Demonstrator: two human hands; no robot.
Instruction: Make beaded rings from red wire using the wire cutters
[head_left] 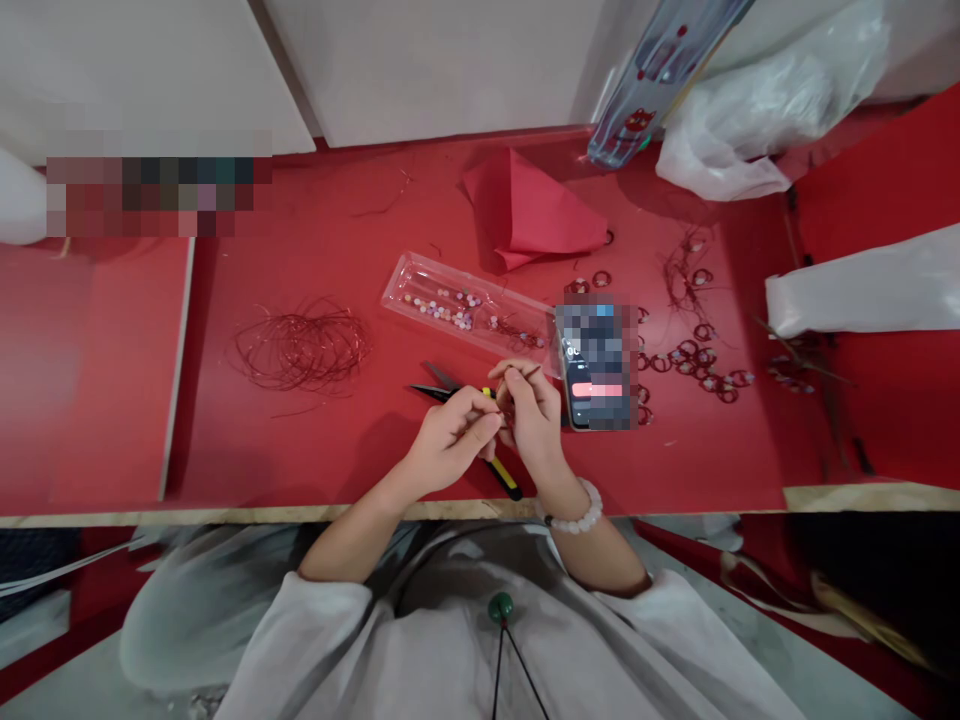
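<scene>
My left hand and my right hand meet above the red table near its front edge, fingers pinched together on a thin piece of red wire. What sits at the pinch is too small to make out. Under the hands lie scissors with black blades and a yellow-and-black handle. A white bead bracelet circles my right wrist. Just behind the hands lies a clear plastic tray with several small pale beads in it.
A phone lies right of my hands. Several small red wire rings are scattered further right. A tangle of red wire lies at the left. A folded red cloth and plastic bags sit at the back.
</scene>
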